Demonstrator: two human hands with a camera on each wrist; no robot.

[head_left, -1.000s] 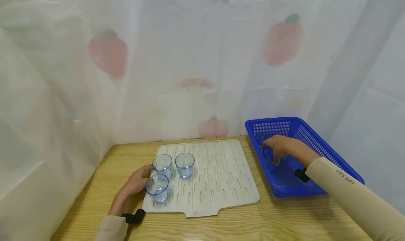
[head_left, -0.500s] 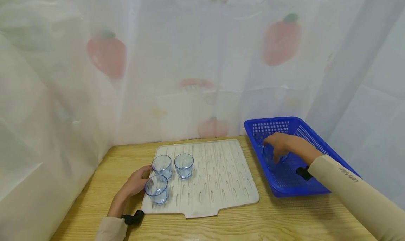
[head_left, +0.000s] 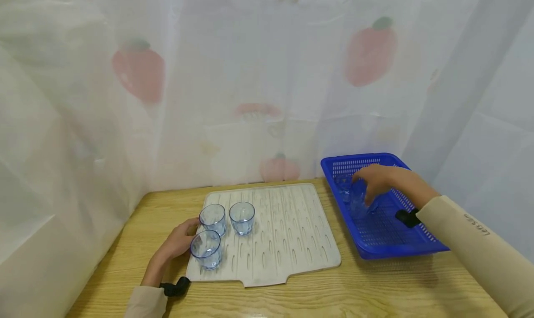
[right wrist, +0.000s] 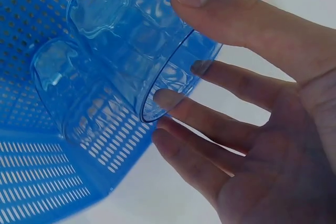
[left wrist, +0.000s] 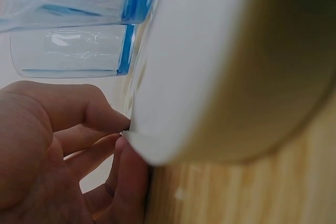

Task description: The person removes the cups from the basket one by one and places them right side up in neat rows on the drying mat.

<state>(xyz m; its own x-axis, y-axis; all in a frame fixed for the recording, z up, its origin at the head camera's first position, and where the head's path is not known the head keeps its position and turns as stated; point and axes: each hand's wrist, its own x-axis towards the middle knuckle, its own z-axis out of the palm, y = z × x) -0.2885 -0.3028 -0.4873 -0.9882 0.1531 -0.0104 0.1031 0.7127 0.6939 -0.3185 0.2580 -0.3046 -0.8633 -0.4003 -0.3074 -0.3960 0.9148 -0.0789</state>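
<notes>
My left hand (head_left: 179, 239) pinches the left edge of a white ridged drying mat (head_left: 288, 234); the left wrist view shows thumb and fingertips meeting at the mat's edge (left wrist: 149, 142). Three clear bluish drinking glasses stand upright on the mat's left part: a rear left glass (head_left: 213, 221), one to its right (head_left: 242, 219) and a front glass (head_left: 206, 251). My right hand (head_left: 377, 181), reaching into a blue basket (head_left: 367, 251), grips a tilted drinking glass (right wrist: 131, 40) at its mouth, thumb on the outer wall and fingertips at the rim.
Another glass (right wrist: 63, 93) sits in the basket beside the gripped one, against the left wall. The wooden table (head_left: 317, 295) carries mat and basket. A pale curtain with fruit prints (head_left: 258, 77) hangs behind and at the sides.
My right hand has moved slightly up and to the right inside the basket, and the glass in its grip shows more clearly. My left hand has stayed at the mat's edge.
</notes>
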